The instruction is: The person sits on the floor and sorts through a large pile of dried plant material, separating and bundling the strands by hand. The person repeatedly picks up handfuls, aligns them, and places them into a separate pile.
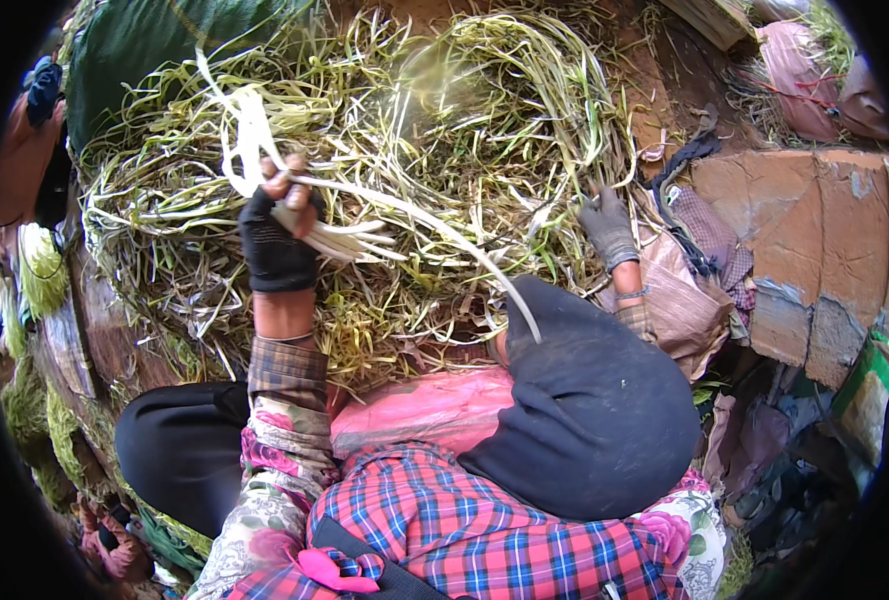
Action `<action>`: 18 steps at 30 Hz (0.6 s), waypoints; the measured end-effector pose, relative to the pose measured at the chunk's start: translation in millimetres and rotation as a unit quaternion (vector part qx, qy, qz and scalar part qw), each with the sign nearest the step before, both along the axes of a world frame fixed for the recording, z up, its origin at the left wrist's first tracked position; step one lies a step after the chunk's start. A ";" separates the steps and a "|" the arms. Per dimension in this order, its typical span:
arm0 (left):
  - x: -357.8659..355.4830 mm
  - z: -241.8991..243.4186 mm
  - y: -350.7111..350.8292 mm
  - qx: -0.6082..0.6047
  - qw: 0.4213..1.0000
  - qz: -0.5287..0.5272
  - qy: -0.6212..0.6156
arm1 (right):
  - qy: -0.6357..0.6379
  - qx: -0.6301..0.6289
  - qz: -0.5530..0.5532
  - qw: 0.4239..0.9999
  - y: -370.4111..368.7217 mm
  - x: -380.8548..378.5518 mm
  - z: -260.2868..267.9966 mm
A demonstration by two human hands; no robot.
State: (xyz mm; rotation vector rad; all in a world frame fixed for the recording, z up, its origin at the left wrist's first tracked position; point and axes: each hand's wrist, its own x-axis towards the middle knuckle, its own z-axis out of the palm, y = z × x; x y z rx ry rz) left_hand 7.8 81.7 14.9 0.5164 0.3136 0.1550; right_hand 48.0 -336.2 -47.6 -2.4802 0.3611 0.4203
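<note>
Raised over the left part of a plant pile, my left hand (283,225), in a black fingerless glove, is closed on a bundle of pale plant stalks (253,135). One long white stalk (429,217) curves from near that hand down to my dark-clad right knee. My right hand (608,221), in a grey glove, reaches into the right edge of the heap of green and yellowish stalks (452,150). Its fingertips are partly hidden among the leaves, so whether they grip any is unclear.
Pink sacking (429,412) lies between my knees. At right are a crumpled woven sack (677,300), checked cloth (703,225) and a brown cardboard piece (812,240). Green cloth (137,67) is at upper left. Another person (114,540) is at lower left.
</note>
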 end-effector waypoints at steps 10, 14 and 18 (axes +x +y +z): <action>-0.6 -22.1 -36.9 0.026 0.994 -0.076 0.073 | 0.342 0.648 0.125 0.669 90.8 -46.0 59.1; 0.1 -29.1 -32.2 0.025 0.995 -0.082 0.046 | 0.371 0.656 0.124 0.645 77.5 -47.8 82.1; 1.4 -28.9 -37.3 0.007 0.996 -0.075 0.048 | 0.232 0.574 0.258 0.741 77.6 -41.7 89.4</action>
